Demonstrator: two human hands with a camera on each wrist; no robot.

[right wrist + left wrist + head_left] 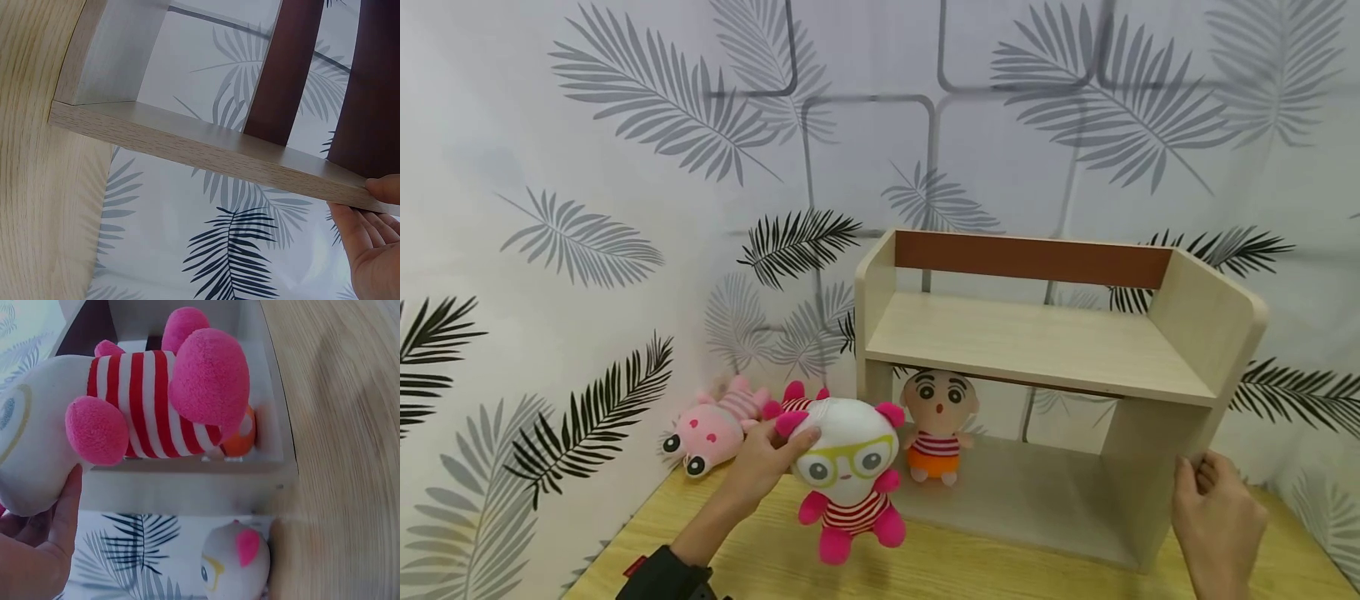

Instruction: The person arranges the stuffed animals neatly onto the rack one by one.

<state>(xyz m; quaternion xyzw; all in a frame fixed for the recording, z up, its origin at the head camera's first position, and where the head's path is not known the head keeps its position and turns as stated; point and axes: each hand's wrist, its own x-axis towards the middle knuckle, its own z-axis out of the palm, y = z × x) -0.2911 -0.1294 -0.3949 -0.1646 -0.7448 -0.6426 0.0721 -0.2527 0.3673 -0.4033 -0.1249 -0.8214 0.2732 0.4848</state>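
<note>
My left hand [767, 462] grips a panda plush [844, 467] by the side of its white head. It has yellow glasses, pink limbs and a red-striped body, and hangs over the table before the shelf's left end. In the left wrist view the panda plush [144, 403] overlaps the shelf opening. With thumb and fingers, my right hand [1219, 517] pinches the front edge of the right side panel of a wooden desktop shelf [1030, 337]; the right wrist view shows the thumb on one face of the panel [250, 172], fingers on the other.
A boy plush [936, 425] in orange shorts sits in the shelf's lower compartment, at the left. A pink plush [711, 433] lies by the wall, and another white-headed plush [234, 562] stands beside the shelf, mostly hidden in the head view. Leaf-patterned cloth backs the wooden table [985, 567].
</note>
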